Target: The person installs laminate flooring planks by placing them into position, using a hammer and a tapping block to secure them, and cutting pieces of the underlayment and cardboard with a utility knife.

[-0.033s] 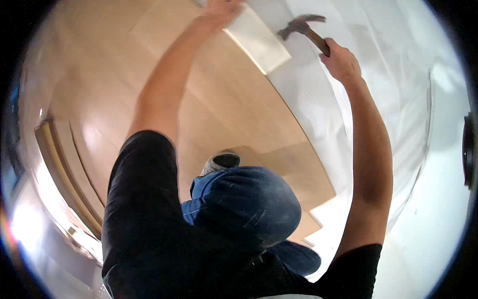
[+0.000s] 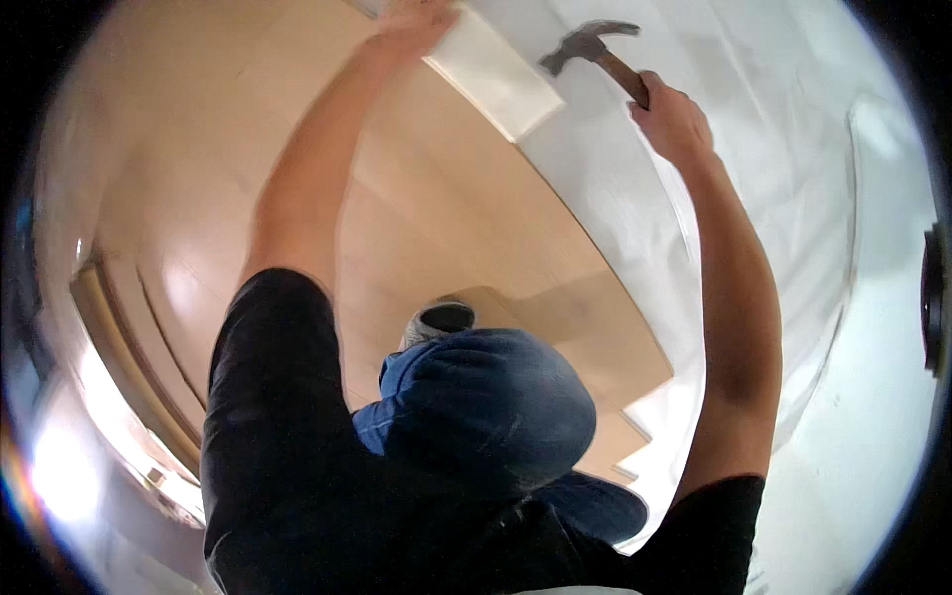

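Observation:
My right hand (image 2: 676, 121) is closed round the handle of a claw hammer (image 2: 585, 45). The hammer's dark metal head points up and left, above the pale sheet and to the right of a short cream-coloured board piece (image 2: 501, 79). That piece lies along the edge of the tan floorboards (image 2: 496, 188). At the far end of it, my left hand (image 2: 416, 25) is against its upper left part. Motion blur and the picture's top edge hide the left fingers, so I cannot make out their grip.
White sheeting (image 2: 635, 188) covers the ground right of the boards, up to a pale wall (image 2: 883, 248). The boards end in stepped corners near my bent knee (image 2: 506, 397) in blue trousers. Long brown planks or trim (image 2: 129, 347) lie at the left.
The view has shifted slightly. Both hands, the hammer and the cream-coloured piece appear a little farther up and left. The right hand keeps its hold on the hammer.

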Motion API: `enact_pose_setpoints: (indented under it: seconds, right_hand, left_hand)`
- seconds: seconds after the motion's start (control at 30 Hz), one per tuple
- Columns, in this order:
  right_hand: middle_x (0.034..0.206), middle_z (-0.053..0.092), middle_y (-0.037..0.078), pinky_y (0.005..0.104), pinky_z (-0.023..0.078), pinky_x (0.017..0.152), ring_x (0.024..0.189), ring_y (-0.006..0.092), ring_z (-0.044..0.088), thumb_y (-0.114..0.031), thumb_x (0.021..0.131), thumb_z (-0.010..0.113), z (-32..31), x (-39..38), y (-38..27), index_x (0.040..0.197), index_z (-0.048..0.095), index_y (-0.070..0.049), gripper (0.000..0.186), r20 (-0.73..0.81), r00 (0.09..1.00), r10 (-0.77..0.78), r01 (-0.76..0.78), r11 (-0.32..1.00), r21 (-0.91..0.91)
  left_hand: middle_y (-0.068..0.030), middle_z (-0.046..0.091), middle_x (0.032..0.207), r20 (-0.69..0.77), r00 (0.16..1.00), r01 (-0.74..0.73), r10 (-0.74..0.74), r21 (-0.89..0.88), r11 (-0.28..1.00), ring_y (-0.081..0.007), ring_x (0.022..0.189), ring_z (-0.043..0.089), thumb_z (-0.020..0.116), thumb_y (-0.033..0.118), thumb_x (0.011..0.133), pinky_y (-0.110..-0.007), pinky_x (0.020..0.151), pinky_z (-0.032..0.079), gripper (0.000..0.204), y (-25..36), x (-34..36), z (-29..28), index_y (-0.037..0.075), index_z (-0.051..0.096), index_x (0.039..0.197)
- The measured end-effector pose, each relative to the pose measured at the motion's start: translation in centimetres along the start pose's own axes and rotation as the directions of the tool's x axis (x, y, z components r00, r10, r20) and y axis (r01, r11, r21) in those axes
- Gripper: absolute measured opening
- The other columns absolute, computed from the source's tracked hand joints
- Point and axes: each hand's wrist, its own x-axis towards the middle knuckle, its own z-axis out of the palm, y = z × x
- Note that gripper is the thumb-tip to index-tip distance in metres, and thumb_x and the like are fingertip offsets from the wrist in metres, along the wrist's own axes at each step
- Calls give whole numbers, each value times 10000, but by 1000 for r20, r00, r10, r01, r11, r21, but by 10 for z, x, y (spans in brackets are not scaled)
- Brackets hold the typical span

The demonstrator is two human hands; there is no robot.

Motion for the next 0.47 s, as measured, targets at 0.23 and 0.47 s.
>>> enact_pose_setpoints:
  seconds: [0.23,0.47]
  right_hand:
    - [991,716,168,528,569,801,896,418,707,-216,962,613,58,-145,155,1176,562,-70,264,-51,973,223,-223,975,-4]
    - [915,720,239,546,517,741,866,415,703,-268,970,595,34,-252,264,1156,617,-81,265,67,812,580,-564,809,-164]
  left_hand:
    - [-132,552,1394,-16,949,-313,314,56,948,-313,1337,476,568,540,1003,-505,1115,355,684,106,-78,54,105,456,1519]
    - [-154,374,1614,436,729,-506,528,-176,844,-371,1512,296,552,638,990,-540,1255,225,880,334,-139,139,105,246,1620]
